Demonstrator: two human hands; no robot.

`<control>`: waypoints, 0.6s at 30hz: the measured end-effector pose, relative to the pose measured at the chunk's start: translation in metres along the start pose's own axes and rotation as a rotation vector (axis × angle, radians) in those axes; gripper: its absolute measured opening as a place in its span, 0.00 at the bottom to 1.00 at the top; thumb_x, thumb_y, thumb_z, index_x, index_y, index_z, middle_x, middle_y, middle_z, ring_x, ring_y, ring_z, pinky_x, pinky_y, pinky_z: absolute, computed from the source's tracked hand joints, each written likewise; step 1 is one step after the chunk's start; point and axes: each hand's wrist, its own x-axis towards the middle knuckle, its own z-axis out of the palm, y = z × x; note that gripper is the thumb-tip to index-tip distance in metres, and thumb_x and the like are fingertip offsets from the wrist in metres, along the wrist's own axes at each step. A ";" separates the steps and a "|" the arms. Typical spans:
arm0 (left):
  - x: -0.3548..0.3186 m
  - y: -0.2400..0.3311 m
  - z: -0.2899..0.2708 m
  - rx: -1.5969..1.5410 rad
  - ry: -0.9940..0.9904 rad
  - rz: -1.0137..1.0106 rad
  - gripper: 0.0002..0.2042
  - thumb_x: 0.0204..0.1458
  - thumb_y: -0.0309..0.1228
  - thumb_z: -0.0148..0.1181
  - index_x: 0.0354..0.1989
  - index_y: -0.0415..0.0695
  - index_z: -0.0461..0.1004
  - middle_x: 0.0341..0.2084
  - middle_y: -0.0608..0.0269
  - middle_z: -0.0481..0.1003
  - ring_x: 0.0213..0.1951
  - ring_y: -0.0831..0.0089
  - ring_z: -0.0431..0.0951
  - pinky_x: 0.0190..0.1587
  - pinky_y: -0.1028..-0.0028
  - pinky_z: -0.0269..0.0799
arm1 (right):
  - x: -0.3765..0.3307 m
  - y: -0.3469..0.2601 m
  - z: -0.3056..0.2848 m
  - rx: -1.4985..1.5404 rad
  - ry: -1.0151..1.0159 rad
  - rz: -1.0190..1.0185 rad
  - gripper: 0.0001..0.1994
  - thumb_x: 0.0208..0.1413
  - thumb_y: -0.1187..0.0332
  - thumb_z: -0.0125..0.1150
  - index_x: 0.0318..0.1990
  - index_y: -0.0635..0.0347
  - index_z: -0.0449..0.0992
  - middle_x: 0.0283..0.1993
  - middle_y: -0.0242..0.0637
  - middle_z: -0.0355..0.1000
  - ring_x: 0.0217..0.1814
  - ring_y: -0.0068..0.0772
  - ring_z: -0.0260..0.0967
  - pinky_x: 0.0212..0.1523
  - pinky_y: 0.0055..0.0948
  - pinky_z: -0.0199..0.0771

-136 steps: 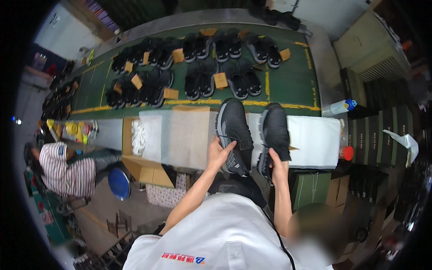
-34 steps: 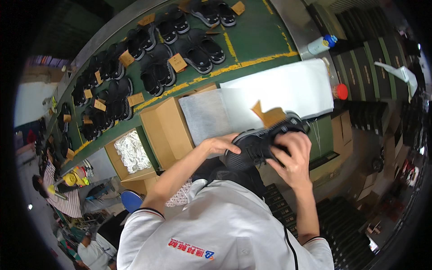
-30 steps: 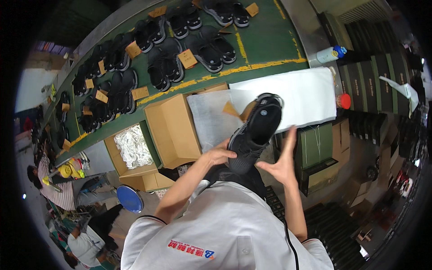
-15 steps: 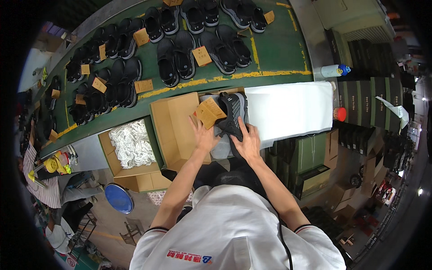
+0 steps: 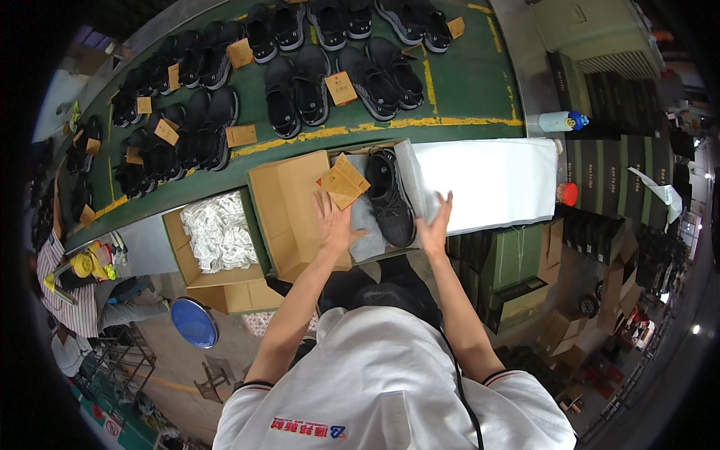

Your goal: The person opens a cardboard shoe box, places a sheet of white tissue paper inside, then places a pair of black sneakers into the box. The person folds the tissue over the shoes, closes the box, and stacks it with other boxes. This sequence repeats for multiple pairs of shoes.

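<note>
Green belt (image 5: 465, 82) is filled with black shoes at the far side. Nearer, a black shoe (image 5: 390, 196) is laid on white paper in an open box (image 5: 289, 206). Left hand (image 5: 334, 221) and right hand (image 5: 435, 225) are spread wide beside it, holding nothing.

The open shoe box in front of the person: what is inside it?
Inside the shoe box lie a black shoe on grey wrapping paper and a brown card tag. The left hand covers part of the paper. A second shoe cannot be seen.
</note>
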 end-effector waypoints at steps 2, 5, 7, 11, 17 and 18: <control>-0.017 -0.001 0.005 0.069 0.050 0.014 0.56 0.34 0.54 0.80 0.76 0.55 0.58 0.75 0.32 0.47 0.77 0.36 0.41 0.76 0.37 0.35 | -0.002 0.012 -0.003 0.441 0.148 0.600 0.46 0.55 0.63 0.70 0.76 0.70 0.50 0.81 0.62 0.42 0.81 0.57 0.49 0.78 0.43 0.51; -0.037 0.001 0.019 0.072 0.077 -0.039 0.58 0.35 0.52 0.81 0.78 0.55 0.54 0.77 0.33 0.41 0.79 0.37 0.38 0.76 0.37 0.34 | -0.004 0.027 -0.011 0.470 -0.109 0.778 0.30 0.60 0.61 0.70 0.64 0.69 0.70 0.62 0.51 0.70 0.66 0.44 0.67 0.68 0.38 0.62; -0.044 0.005 0.027 0.053 0.097 -0.069 0.59 0.36 0.48 0.81 0.79 0.53 0.51 0.78 0.32 0.39 0.79 0.37 0.37 0.76 0.37 0.34 | -0.004 0.032 -0.016 0.723 -0.210 0.785 0.10 0.60 0.61 0.72 0.37 0.57 0.83 0.43 0.33 0.77 0.49 0.30 0.71 0.56 0.30 0.68; -0.067 0.014 0.035 0.021 0.137 -0.036 0.58 0.39 0.38 0.81 0.79 0.49 0.49 0.77 0.30 0.39 0.78 0.35 0.38 0.76 0.37 0.38 | -0.004 0.013 -0.007 0.650 -0.185 0.395 0.12 0.56 0.71 0.74 0.26 0.57 0.75 0.50 0.34 0.76 0.50 0.31 0.70 0.57 0.31 0.67; -0.133 0.007 0.052 -0.234 0.406 -0.162 0.49 0.47 0.34 0.76 0.77 0.43 0.52 0.76 0.29 0.40 0.77 0.34 0.42 0.76 0.41 0.42 | -0.049 -0.066 -0.004 0.093 -0.540 -0.526 0.04 0.54 0.77 0.70 0.35 0.64 0.80 0.76 0.55 0.59 0.75 0.62 0.62 0.65 0.49 0.74; -0.144 0.002 0.057 -0.271 0.466 -0.193 0.47 0.48 0.33 0.75 0.76 0.41 0.53 0.75 0.29 0.41 0.77 0.34 0.42 0.75 0.41 0.44 | -0.049 -0.071 -0.008 0.139 -0.502 -0.537 0.05 0.53 0.78 0.69 0.37 0.63 0.81 0.74 0.55 0.61 0.72 0.59 0.65 0.63 0.47 0.77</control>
